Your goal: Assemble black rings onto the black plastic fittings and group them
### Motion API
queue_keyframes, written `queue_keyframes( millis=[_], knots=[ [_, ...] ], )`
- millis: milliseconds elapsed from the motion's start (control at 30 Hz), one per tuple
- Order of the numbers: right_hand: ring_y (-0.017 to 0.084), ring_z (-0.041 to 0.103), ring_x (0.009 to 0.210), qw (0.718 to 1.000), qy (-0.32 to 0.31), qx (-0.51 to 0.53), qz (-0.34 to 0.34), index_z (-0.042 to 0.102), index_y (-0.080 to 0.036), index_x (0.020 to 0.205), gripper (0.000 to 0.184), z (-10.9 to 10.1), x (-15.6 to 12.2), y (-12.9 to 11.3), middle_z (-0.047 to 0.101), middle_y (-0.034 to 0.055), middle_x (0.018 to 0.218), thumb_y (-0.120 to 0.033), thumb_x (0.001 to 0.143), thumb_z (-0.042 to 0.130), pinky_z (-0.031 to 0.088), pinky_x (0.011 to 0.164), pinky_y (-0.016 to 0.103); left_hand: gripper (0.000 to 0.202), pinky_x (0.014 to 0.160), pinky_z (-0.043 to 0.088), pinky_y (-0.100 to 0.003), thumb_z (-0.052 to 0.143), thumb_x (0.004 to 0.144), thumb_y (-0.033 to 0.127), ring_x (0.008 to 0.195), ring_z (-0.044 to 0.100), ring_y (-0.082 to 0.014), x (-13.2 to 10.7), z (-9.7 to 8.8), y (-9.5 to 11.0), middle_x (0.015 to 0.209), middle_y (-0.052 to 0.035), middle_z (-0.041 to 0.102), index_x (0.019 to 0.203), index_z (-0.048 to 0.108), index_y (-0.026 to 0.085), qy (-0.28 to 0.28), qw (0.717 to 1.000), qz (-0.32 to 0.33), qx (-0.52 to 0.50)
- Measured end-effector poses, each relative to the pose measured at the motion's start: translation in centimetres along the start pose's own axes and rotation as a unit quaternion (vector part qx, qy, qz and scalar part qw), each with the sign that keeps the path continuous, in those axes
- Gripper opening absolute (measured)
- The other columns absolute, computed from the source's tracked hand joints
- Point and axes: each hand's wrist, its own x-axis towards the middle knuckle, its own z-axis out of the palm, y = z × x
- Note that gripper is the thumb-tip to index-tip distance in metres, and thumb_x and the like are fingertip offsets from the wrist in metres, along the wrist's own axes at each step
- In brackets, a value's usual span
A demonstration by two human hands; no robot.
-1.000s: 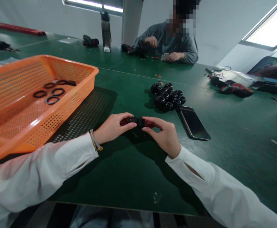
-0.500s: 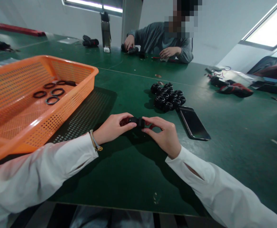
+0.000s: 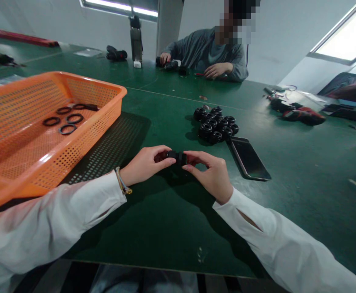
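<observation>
Your left hand [image 3: 144, 165] and right hand [image 3: 211, 173] meet at the middle of the green worktop [image 3: 165, 228]. Both close their fingertips on one small black fitting [image 3: 175, 156], the left gripping its left end and the right its right end. The fitting sits between your thumbs and forefingers, low over the worktop; I cannot tell whether it touches the surface.

At 1 o'clock from the fitting lies a heap of black fittings [image 3: 216, 124]. A dark phone [image 3: 249, 158] lies flat just beside the heap, at 3 o'clock from your right hand. At 10 o'clock stands an orange basket [image 3: 113, 101] with a few black rings [image 3: 63, 120] in it. At 12 o'clock, well apart, a person in grey [image 3: 208, 53] sits with both hands on the worktop.
</observation>
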Motion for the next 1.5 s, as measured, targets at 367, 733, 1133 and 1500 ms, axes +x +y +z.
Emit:
queue_keyframes(
  millis=[367, 733, 1133, 1500],
  knots=[
    [0.017, 0.067, 0.067, 1.000, -0.004, -0.018, -0.001, 0.072, -0.020, 0.097, 0.024, -0.15, 0.06, -0.16, 0.074, 0.0034, 0.079, -0.023, 0.074, 0.067, 0.056, 0.067, 0.031, 0.037, 0.061, 0.042, -0.026, 0.050, 0.079, 0.046, 0.070, 0.056, -0.0166, -0.02, -0.10, 0.27, 0.081, -0.0034, 0.065, 0.093, 0.062, 0.014, -0.006, 1.000, -0.005, 0.002],
    [0.018, 0.067, 0.073, 1.000, -0.013, -0.018, -0.016, 0.071, -0.023, 0.098, 0.028, -0.15, 0.04, 0.13, 0.074, 0.0029, 0.089, -0.018, 0.070, 0.068, 0.056, 0.072, 0.034, 0.035, 0.061, 0.042, -0.025, 0.051, 0.079, 0.045, 0.069, 0.057, -0.0164, -0.04, -0.09, 0.01, 0.080, -0.0027, 0.065, 0.093, 0.063, 0.015, -0.004, 1.000, 0.001, 0.011],
    [0.016, 0.067, 0.071, 1.000, -0.006, 0.006, -0.001, 0.070, -0.023, 0.096, 0.028, 0.02, 0.03, -0.03, 0.073, 0.0017, 0.087, -0.017, 0.069, 0.069, 0.057, 0.071, 0.032, 0.034, 0.061, 0.043, -0.025, 0.050, 0.080, 0.045, 0.071, 0.057, -0.0169, -0.02, -0.07, -0.09, 0.080, -0.0024, 0.066, 0.092, 0.063, 0.016, -0.007, 1.000, -0.003, 0.012],
    [0.017, 0.067, 0.069, 1.000, -0.009, -0.013, -0.007, 0.071, -0.021, 0.098, 0.027, -0.17, 0.05, -0.15, 0.073, 0.0025, 0.081, -0.019, 0.071, 0.069, 0.056, 0.069, 0.031, 0.036, 0.061, 0.041, -0.025, 0.049, 0.080, 0.046, 0.071, 0.057, -0.0172, -0.03, -0.12, 0.02, 0.080, -0.0031, 0.065, 0.092, 0.062, 0.015, -0.006, 1.000, -0.001, 0.008]
  ],
)
